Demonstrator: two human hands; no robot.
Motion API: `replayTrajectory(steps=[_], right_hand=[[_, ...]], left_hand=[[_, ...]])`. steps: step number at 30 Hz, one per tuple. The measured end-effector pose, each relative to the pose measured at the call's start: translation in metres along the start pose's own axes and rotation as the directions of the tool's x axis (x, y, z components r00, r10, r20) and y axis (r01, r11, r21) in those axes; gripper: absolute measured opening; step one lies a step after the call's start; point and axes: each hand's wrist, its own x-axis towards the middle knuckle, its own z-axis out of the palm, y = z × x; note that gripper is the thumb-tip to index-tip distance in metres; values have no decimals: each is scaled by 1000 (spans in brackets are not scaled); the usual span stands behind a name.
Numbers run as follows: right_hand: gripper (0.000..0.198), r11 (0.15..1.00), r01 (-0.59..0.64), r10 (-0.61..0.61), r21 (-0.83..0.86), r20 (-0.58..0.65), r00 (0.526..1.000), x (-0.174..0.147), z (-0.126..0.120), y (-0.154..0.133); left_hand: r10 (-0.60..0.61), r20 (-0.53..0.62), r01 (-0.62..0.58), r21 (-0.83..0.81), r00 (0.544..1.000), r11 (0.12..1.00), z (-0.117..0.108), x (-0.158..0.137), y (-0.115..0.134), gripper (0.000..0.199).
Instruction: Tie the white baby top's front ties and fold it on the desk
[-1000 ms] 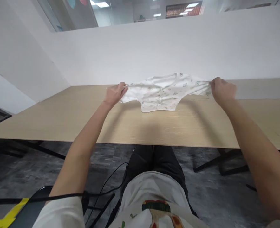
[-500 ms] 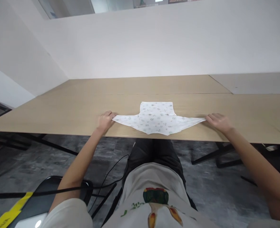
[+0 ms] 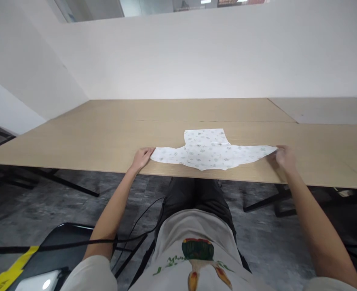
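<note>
A small white long-sleeved baby shirt [image 3: 207,151] with a tiny scattered print lies spread near the table's front edge. Its sleeves reach out to both sides, and its squarish body points away from me. At the end of the left sleeve, my left hand [image 3: 142,157] is closed with the cuff at its fingertips. My right hand [image 3: 285,157] pinches the tip of the right sleeve, held slightly off the tabletop. Some of the fingers on both hands are hidden from this angle.
The wide wooden table [image 3: 111,133] runs back to a white wall [image 3: 178,60]. Below left stands a black chair [image 3: 72,234] with a silver device [image 3: 39,281] on it. A black cable [image 3: 84,242] with a yellow tag [image 3: 11,270] crosses over the chair.
The shirt and both hands have shifted to the right. Its sleeves, narrow and bunched before, now look wider and flatter. My right hand has turned more upright.
</note>
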Motion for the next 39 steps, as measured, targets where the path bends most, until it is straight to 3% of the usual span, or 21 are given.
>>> replayTrajectory(steps=[3, 7, 10, 13, 18, 23, 27, 36, 39], right_hand=[[44, 994, -38, 38, 102, 1, 999, 3, 0, -1], [31, 989, 143, -145, -26, -125, 981, -4, 3, -20], [36, 948, 314, -303, 41, -172, 937, -23, 11, -54], [34, 897, 433, -424, 85, -106, 899, -51, 25, -96], [29, 872, 484, -489, 69, 93, 868, -99, 56, -145], [28, 843, 537, -527, -35, 154, 836, -134, 81, -157], [32, 821, 559, -544, -117, 135, 828, -156, 97, -160], [36, 775, 597, -594, -210, 82, 800, -178, 119, -175], [32, 728, 677, -676, -110, 55, 735, -202, 114, -174]], left_hand=[[74, -6, -73, 65, 997, 995, 5, -1, -2, 55], [123, -34, -118, 128, 992, 985, 8, -1, -5, 55], [126, -24, -118, 211, 992, 970, 9, -2, -4, 56], [105, -6, -100, 262, 994, 960, 10, -3, -1, 53], [131, -8, -127, 184, 991, 975, 7, -4, -1, 44], [160, -25, -161, -36, 987, 986, 4, -6, -3, 35], [151, -34, -154, -150, 988, 977, 2, -11, 2, 40], [157, -88, -163, -61, 984, 985, 3, -13, 3, 56], [155, -110, -166, -100, 982, 981, 6, -11, -1, 54]])
